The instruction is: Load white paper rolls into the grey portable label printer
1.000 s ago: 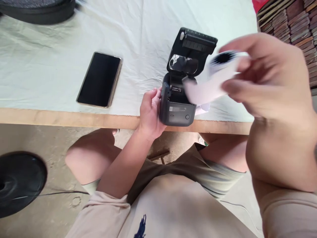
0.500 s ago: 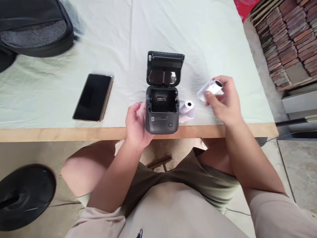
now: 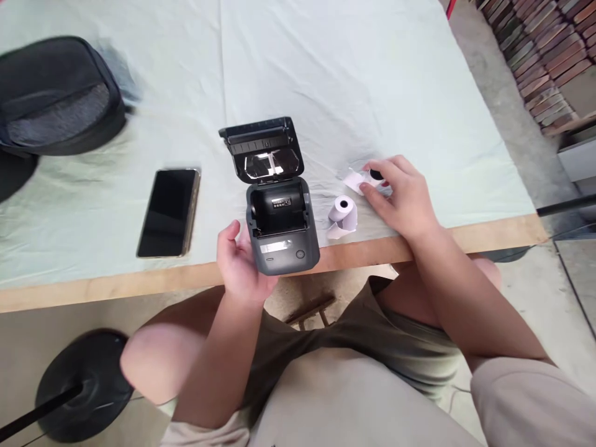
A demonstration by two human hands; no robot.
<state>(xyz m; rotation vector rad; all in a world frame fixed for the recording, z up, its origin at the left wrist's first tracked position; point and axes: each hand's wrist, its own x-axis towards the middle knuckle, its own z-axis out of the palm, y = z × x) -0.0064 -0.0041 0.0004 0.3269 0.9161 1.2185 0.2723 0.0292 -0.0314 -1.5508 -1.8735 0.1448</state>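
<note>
A small dark grey label printer (image 3: 283, 239) stands at the near edge of the bench, its lid (image 3: 262, 149) swung open and tilted back toward 11 o'clock, showing an empty paper bay. At its 3 o'clock, just beside it, a white paper roll (image 3: 343, 211) lies on the cloth, hollow core facing up, loose tail trailing to 6 o'clock. Further toward 2 o'clock, a second white roll (image 3: 367, 179) with a dark core lies partly covered, its paper end sticking out toward 9 o'clock.
</note>
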